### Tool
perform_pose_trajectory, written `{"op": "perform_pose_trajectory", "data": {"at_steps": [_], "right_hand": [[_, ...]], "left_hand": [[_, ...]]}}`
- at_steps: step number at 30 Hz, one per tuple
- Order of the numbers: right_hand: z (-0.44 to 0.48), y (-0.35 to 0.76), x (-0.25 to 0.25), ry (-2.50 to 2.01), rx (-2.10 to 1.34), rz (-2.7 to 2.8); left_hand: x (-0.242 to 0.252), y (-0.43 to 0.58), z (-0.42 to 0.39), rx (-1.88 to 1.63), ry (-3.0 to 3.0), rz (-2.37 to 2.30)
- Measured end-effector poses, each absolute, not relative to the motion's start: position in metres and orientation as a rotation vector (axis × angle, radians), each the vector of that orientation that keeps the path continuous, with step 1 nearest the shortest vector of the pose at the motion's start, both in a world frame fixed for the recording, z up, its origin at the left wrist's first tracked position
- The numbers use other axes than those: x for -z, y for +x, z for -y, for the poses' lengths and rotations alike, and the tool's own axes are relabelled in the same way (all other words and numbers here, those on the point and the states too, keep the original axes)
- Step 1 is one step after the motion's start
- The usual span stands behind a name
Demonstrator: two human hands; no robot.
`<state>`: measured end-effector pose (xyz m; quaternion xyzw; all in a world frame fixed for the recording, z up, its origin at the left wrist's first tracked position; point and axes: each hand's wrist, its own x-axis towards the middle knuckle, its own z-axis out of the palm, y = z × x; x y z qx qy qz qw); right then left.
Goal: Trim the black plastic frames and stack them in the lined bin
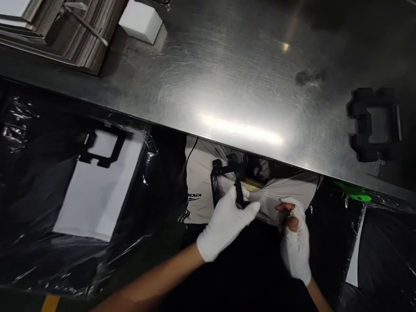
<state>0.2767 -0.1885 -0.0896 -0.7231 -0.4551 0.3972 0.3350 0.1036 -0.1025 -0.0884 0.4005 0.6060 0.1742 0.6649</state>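
Observation:
My left hand (225, 223), in a white glove, grips one side of a black frame-shaped part (215, 184) in front of my body, below the table edge. To its right is my right hand (297, 236), also gloved, with bare thumb and forefinger tips. Those fingers are curled close together; whatever they hold, if anything, is too small to name. A similar black frame (362, 125) lies on the metal table at the right. Another black frame (118, 149) rests over a white sheet at the left.
The scratched metal table (227, 78) spans the top. Bundled cardboard (81, 39) and a white block (141, 21) stand at its upper left. Black plastic sheeting (39, 195) covers the left below the edge. A green object (355, 193) hangs under the right edge.

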Motion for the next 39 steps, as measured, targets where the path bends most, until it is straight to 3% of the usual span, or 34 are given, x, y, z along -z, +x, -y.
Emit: {"op": "perform_pose_trajectory", "data": {"at_steps": [5,8,26,39], "right_hand": [[0.184,0.290,0.076,-1.833,-1.642,1.472],[0.186,0.276,0.079,-1.901,-1.590,1.777],[0.200,0.257,0.089,-2.133,-1.300,2.112],[0.200,0.254,0.089,-2.189,-1.460,2.079]], "left_hand": [[0.085,0.079,0.116,0.239,1.516,-1.360],[0.083,0.075,0.121,0.394,1.684,-1.333],[0.084,0.083,0.124,0.531,1.905,-1.326],[0.095,0.082,0.138,0.480,1.901,-1.450]]}}
